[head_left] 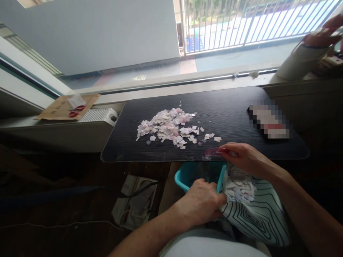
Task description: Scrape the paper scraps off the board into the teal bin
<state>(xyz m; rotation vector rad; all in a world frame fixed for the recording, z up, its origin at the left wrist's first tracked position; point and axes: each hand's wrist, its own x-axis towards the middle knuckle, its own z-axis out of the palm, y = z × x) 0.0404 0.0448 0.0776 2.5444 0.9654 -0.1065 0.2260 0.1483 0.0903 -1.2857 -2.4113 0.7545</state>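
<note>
A heap of small white and pink paper scraps (170, 127) lies in the middle of a black table (230, 107). My right hand (245, 157) rests at the table's front edge, pinching a flat translucent pink piece (213, 152). Below the edge, my left hand (202, 204) grips the rim of a teal plastic basket (187, 175) together with a fold of striped cloth (261, 210). More paper scraps (239, 185) sit gathered in that cloth on my lap.
A blurred-out flat object (269, 123) lies at the table's right. Red scissors (75, 111) lie on a brown envelope (59, 109) beside a white heater (99, 116) at left. Another person's sleeve and hand (308, 57) rest on the sill, top right. Cables and a box (134, 207) clutter the floor.
</note>
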